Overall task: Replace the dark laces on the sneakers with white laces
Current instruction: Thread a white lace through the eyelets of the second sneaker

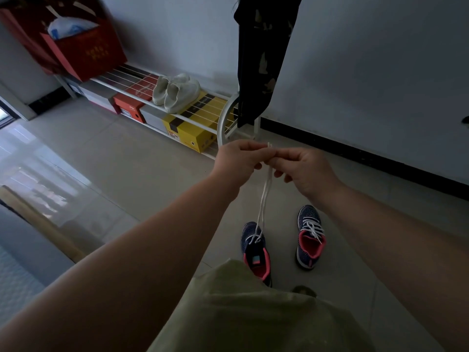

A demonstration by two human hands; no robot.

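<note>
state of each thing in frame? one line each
left hand: pinches the white lace ends
right hand: pinches the white lace ends
white lace: pulled up taut from the left sneaker
left sneaker: on the floor, laced only at the lowest eyelets
right sneaker: on the floor, fully laced white
white shoes: paired on the rack

White shoes (pixel 176 92) sit on a wire rack (pixel 203 115) above shoeboxes (pixel 189 133); red boxes (pixel 83 52) stand at its far end.

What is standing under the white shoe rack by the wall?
Under the white shoe rack stand boxes: a yellow box, a red box and grey ones. Their contents are hidden; the pale shoes cover part.
</note>
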